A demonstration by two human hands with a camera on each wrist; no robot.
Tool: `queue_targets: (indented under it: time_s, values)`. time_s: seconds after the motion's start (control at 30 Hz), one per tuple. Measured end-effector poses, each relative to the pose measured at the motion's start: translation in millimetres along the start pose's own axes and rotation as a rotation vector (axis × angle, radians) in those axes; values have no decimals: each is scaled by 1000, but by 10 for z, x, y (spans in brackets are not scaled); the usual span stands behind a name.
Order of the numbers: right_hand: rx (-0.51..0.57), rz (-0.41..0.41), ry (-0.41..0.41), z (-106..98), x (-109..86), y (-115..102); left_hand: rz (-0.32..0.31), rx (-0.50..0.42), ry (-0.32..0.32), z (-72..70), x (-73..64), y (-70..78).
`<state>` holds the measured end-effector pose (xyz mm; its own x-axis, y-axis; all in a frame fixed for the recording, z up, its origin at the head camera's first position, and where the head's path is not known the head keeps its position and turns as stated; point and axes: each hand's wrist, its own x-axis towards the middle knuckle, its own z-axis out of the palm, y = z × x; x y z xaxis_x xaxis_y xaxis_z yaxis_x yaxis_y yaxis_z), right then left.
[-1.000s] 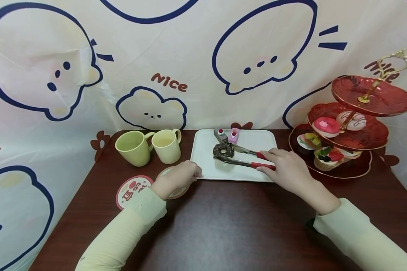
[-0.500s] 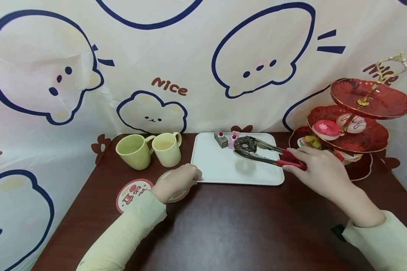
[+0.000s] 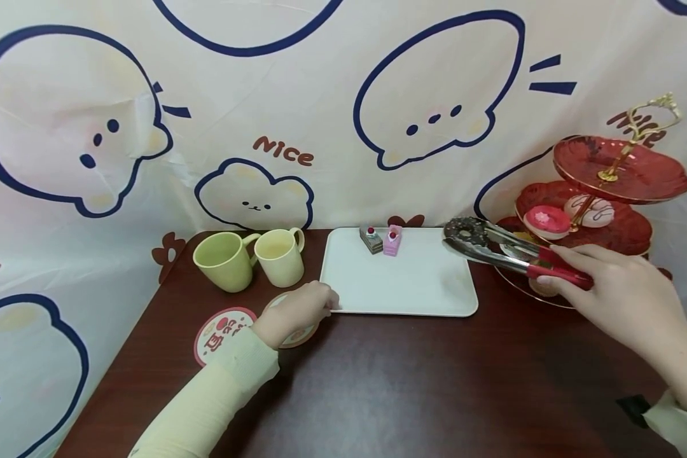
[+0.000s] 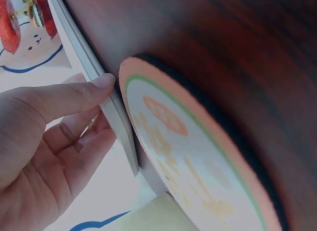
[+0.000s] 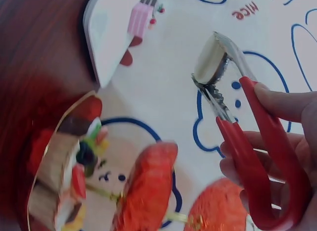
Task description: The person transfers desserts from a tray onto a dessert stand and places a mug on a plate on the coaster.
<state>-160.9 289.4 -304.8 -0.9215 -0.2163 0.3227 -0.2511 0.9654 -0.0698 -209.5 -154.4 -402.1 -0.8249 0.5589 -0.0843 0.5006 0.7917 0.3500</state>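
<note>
Red-handled metal tongs (image 3: 558, 272) are gripped in my right hand (image 3: 626, 296), raised over the tray's right edge. Their tips clamp a dark chocolate doughnut (image 3: 468, 230), whose pale underside shows in the right wrist view. My left hand (image 3: 300, 310) pinches the near left corner of the white tray (image 3: 401, 289); in the left wrist view the thumb lies on one side of the tray rim (image 4: 91, 62) and the fingers on the other. A brown cake slice (image 3: 371, 240) and a pink one (image 3: 392, 242) sit at the tray's back.
A three-tier red stand (image 3: 601, 226) holding toy pastries is at right, partly behind the tongs. Two mugs, one green (image 3: 223, 261) and one pale yellow (image 3: 280, 257), stand left of the tray. A red-rimmed coaster (image 3: 220, 327) and an orange-rimmed coaster (image 4: 193, 151) lie near my left arm.
My right hand has carried the tongs and doughnut up off the tray and rightward, toward the tiered stand. The left hand stays at the tray corner.
</note>
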Motion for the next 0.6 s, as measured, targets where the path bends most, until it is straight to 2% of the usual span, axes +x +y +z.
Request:
queue_targets:
  time_s: [0.13, 0.23, 0.33, 0.43, 0.6]
  values:
    - [-23, 51, 8, -71, -67, 89, 25, -2, 4, -7, -4, -8]
    - [-20, 68, 53, -99, -106, 153, 57, -3, 10, -11, -3, -19]
    - [10, 63, 118, -111, -145, 235, 68, -13, 12, -18, 1, -23]
    - [58, 67, 135, -118, -187, 319, 70, -17, 14, -22, 4, -20]
    - [141, 142, 145, -120, -269, 457, 82, -14, 16, -26, 9, -20]
